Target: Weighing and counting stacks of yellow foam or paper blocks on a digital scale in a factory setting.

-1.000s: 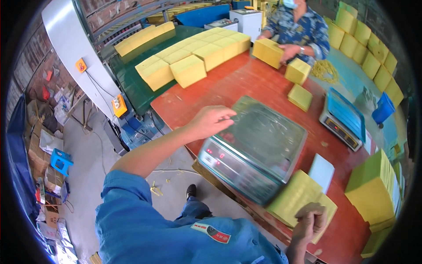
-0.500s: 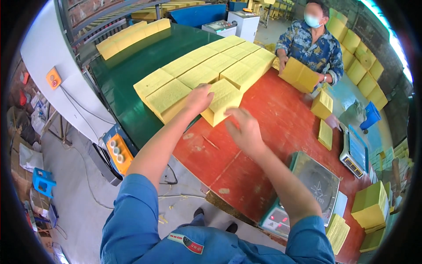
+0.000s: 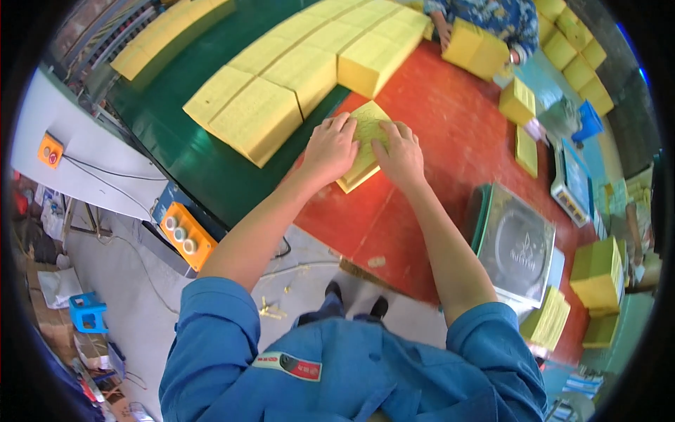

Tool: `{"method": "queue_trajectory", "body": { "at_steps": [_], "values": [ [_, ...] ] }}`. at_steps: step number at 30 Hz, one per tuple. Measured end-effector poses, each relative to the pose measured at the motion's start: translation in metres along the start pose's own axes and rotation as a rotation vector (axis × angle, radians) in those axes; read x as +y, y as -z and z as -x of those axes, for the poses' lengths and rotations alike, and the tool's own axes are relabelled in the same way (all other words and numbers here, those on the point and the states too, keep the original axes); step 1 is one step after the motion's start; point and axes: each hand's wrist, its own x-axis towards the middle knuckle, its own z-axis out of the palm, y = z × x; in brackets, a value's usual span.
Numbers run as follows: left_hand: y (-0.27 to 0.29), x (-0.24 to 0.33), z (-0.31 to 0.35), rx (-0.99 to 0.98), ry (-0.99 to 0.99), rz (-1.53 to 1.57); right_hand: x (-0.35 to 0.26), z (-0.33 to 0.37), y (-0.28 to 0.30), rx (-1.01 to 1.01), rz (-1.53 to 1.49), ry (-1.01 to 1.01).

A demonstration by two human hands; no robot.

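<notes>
Left hand (image 3: 332, 149), right hand (image 3: 402, 156) grasping yellow paper stack (image 3: 370, 125) from opposite sides, over red table (image 3: 373, 221); scale (image 3: 517, 243) to right.

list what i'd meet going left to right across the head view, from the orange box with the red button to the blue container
Orange red-button box → blue stool → orange three-button box → left grip → yellow block → right grip → silver-topped scale → blue container.
</notes>
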Motion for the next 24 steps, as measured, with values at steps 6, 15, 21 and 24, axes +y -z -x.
{"method": "queue_trajectory", "body": {
  "at_steps": [6,15,21,24],
  "values": [
    [0.050,0.091,0.108,-0.143,-0.154,0.194,-0.036,0.192,0.098,0.179,-0.246,-0.132],
    [0.057,0.178,0.173,-0.170,-0.021,0.159,-0.005,0.333,0.050,-0.266,-1.921,-0.913],
    [0.070,0.200,0.195,-0.068,0.441,0.618,-0.006,0.319,0.128,-0.304,-1.433,-0.468],
    [0.070,0.239,0.190,-0.084,0.834,1.066,-0.005,0.288,0.208,-0.029,-0.864,-0.052]
  ]
}}
